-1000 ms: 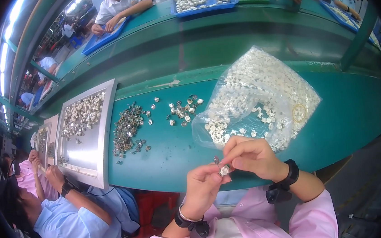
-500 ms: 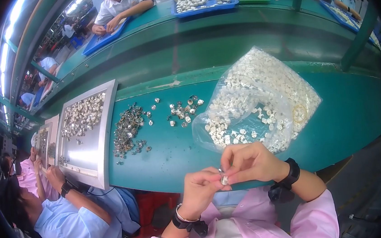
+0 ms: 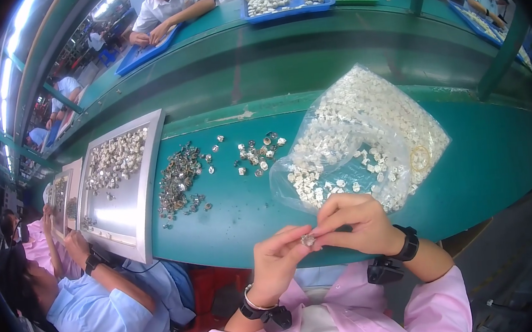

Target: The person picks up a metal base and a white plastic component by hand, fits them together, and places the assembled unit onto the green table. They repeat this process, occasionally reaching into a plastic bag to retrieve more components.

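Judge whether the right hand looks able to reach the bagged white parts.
Probably yes: nothing solid separates the right hand from the white parts in the bag, though that hand pinches a small part.

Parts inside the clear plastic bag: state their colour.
The bagged parts are creamy white, showing best in the head view.

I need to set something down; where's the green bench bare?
Right of the plastic bag, the green bench is bare. Another patch, with a few specks, lies between the metallic pile, the mixed cluster and the left hand. Crowded: the pile, the cluster and the bag.
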Demonstrator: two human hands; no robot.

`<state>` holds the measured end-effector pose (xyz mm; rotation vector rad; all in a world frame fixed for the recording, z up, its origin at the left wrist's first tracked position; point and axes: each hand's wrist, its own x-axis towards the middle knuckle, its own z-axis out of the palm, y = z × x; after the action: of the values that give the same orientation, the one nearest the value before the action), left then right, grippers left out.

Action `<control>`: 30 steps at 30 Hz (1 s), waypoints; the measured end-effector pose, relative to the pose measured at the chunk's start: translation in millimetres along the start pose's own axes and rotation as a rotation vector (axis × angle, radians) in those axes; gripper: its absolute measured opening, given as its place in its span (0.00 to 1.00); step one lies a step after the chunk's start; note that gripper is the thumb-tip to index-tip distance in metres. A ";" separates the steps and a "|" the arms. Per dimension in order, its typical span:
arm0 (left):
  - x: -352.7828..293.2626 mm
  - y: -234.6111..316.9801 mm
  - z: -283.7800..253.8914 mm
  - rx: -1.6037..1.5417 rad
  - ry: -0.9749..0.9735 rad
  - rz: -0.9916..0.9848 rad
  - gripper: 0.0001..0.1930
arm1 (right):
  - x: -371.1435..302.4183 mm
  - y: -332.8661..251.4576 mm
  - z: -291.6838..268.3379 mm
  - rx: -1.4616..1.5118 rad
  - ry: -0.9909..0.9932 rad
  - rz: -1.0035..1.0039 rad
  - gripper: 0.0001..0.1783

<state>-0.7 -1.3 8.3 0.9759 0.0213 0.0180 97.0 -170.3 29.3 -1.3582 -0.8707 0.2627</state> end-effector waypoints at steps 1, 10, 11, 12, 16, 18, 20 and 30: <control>-1.0 -0.7 -1.7 0.007 0.001 0.001 0.15 | -0.1 1.3 -0.5 -0.126 -0.040 -0.104 0.12; -2.8 -6.1 -2.8 0.343 0.075 0.160 0.14 | -0.5 -2.5 7.5 -0.265 0.059 -0.183 0.11; -2.4 -6.4 -1.6 0.347 0.085 0.169 0.15 | -1.3 -0.7 7.8 -0.308 0.070 -0.214 0.11; -1.9 -6.5 -0.4 0.351 0.095 0.179 0.15 | -2.2 1.1 8.1 -0.351 0.082 -0.244 0.12; -0.4 -4.8 2.9 0.425 0.110 0.224 0.14 | -2.7 0.5 10.7 -0.369 0.105 -0.270 0.11; -0.2 -4.5 2.3 0.461 0.112 0.241 0.14 | -2.6 -0.7 10.7 -0.357 0.112 -0.267 0.10; -1.0 -3.1 -1.6 0.527 0.075 0.267 0.15 | -2.1 -2.0 9.3 -0.301 0.059 -0.214 0.10; -2.7 3.3 -3.6 0.648 0.010 0.290 0.16 | -2.3 0.6 6.8 -0.241 -0.044 -0.162 0.10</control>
<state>-3.5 3.4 9.1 1.6206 -0.1115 0.2975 91.0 -166.6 27.7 -1.4978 -1.0695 0.0630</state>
